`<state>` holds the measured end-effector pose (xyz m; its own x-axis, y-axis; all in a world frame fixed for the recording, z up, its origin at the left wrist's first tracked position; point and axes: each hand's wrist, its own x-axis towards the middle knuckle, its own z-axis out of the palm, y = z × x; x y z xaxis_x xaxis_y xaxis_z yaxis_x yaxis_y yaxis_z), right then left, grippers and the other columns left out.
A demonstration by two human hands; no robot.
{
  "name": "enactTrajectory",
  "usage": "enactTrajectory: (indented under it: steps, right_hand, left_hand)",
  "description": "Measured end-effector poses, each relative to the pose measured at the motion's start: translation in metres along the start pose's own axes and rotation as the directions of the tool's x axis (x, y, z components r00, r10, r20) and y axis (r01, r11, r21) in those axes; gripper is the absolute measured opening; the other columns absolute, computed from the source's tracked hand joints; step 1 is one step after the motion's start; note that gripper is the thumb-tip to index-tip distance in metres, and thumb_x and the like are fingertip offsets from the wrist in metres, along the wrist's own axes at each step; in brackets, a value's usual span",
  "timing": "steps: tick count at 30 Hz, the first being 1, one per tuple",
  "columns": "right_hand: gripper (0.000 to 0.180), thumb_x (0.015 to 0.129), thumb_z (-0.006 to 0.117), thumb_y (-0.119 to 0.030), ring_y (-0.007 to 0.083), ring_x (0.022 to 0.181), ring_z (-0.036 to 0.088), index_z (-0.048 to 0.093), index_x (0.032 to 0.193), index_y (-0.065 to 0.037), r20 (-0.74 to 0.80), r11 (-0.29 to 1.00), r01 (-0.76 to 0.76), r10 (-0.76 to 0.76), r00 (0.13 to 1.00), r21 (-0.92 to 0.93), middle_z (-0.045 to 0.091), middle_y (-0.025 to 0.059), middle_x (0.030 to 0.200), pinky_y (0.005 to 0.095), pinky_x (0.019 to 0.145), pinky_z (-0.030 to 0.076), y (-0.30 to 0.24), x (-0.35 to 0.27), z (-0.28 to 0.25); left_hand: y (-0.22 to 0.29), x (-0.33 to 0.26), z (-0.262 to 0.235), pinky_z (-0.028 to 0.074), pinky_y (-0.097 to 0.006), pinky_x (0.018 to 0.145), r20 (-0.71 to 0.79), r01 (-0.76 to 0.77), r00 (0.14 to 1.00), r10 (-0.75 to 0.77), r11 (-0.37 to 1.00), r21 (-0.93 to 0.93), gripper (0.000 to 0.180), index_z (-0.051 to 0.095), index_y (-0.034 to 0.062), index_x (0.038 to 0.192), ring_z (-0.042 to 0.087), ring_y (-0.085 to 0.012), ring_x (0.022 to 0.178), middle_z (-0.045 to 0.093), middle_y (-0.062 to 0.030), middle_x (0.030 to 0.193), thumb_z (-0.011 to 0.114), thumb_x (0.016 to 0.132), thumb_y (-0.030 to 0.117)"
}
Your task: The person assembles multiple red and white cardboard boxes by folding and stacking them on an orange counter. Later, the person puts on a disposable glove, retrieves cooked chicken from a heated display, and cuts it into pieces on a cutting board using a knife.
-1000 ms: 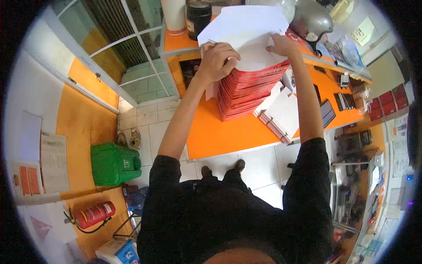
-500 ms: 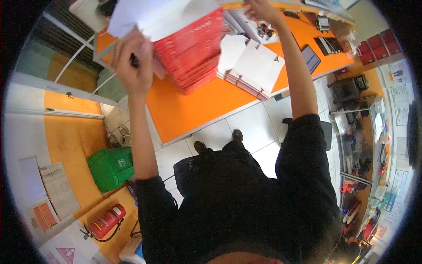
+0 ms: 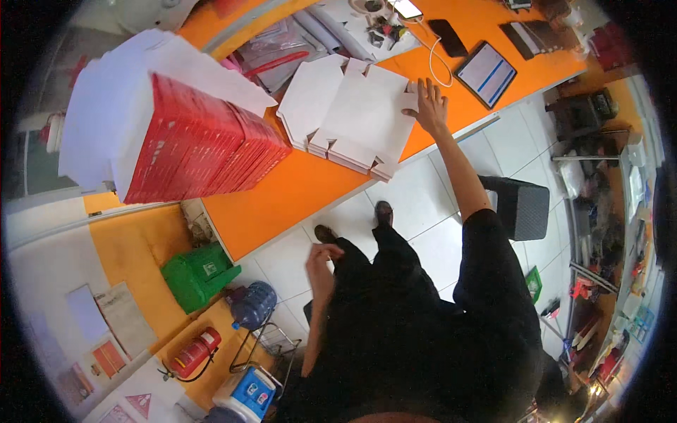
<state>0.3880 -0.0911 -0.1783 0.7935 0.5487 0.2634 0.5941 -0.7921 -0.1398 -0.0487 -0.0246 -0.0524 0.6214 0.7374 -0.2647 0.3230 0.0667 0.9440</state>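
A tall stack of flat folded cardboard boxes [image 3: 201, 144], red along the edges and white on top, stands at the left of the orange table [image 3: 261, 211]. To its right lies a lower pile of flat white cardboard boxes [image 3: 363, 106] with notched corners. My right hand [image 3: 429, 109] is open, fingers spread, at the right edge of the white pile; it appears to touch it. Away from the table, my left hand [image 3: 322, 270] hangs in front of my body, fingers curled in and nothing visible in them.
A tablet [image 3: 486, 74], a dark phone [image 3: 448, 37] and a white cable [image 3: 438, 60] lie right of the white pile. Below are a green bin [image 3: 197, 278], a blue water bottle [image 3: 254, 304], a fire extinguisher [image 3: 194, 352] and a black stool-like block [image 3: 518, 208].
My left hand has left the red-edged stack and dropped toward my body. My right hand has come from the table's far side to the white pile. The view has shifted.
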Motion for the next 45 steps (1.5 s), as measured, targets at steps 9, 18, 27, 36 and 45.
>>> enactTrajectory:
  steps: [9, 18, 27, 36, 45]
  right_hand:
    - [0.027, 0.088, 0.066, -0.023, 0.0236, 0.055, 0.054, 0.052, 0.080, -0.002, -0.143, 0.550, -0.107, 0.391, 0.909, 0.828, 0.057, 0.0110, 0.062, 0.0342, 0.059, 0.043, -0.043, -0.009, -0.064]
    - [0.028, 0.094, 0.056, -0.024, 0.0326, 0.061, 0.059, 0.058, 0.085, 0.002, -0.194, 0.662, -0.088, 0.341, 0.920, 0.745, 0.059, 0.0239, 0.071, 0.0389, 0.053, 0.043, -0.045, 0.015, -0.078]
    - [0.017, 0.093, 0.059, -0.017, 0.0259, 0.059, 0.062, 0.058, 0.096, 0.000, -0.284, 0.617, 0.111, 0.189, 0.940, 0.779, 0.062, 0.0157, 0.071, 0.0333, 0.055, 0.048, -0.053, -0.032, -0.118]
    - [0.028, 0.090, 0.061, -0.009, 0.0343, 0.064, 0.063, 0.050, 0.114, -0.003, -0.218, 0.732, 0.015, 0.184, 0.958, 0.681, 0.062, 0.0168, 0.076, 0.0397, 0.059, 0.048, -0.041, 0.010, -0.059]
    - [0.054, 0.086, 0.056, -0.004, 0.0325, 0.103, 0.058, 0.043, 0.137, -0.014, -0.193, 0.943, 0.128, -0.069, 0.979, 0.308, 0.053, 0.0191, 0.127, 0.0456, 0.083, 0.046, 0.030, -0.007, 0.042]
  left_hand:
    - [0.044, 0.020, 0.088, 0.043, -0.028, 0.076, 0.213, 0.041, 0.977, -0.013, 0.991, -0.125, 0.017, 0.051, 0.0011, 0.092, 0.054, -0.0140, 0.079, 0.059, -0.0078, 0.081, 0.042, 0.098, 0.013]
    - [0.072, 0.055, 0.101, 0.041, -0.026, 0.070, 0.172, -0.070, 0.980, 0.100, 0.983, -0.172, 0.020, 0.054, 0.0061, 0.101, 0.056, -0.0116, 0.079, 0.065, -0.0053, 0.089, 0.052, 0.096, 0.025]
    - [0.050, 0.027, 0.090, 0.042, -0.026, 0.070, 0.141, 0.120, 0.986, -0.083, 0.953, -0.279, 0.022, 0.056, 0.0074, 0.102, 0.057, -0.0116, 0.079, 0.066, -0.0048, 0.093, 0.055, 0.093, 0.028]
    - [0.086, 0.051, 0.095, 0.044, -0.027, 0.071, 0.159, 0.034, 0.987, 0.000, 0.976, -0.214, 0.028, 0.057, 0.0063, 0.104, 0.058, -0.0124, 0.081, 0.066, -0.0052, 0.095, 0.055, 0.093, 0.033]
    - [0.017, 0.006, 0.096, 0.044, -0.028, 0.070, 0.205, 0.259, 0.957, -0.203, 0.919, -0.297, 0.025, 0.056, 0.0093, 0.102, 0.059, -0.0139, 0.079, 0.066, -0.0069, 0.094, 0.055, 0.094, 0.032]
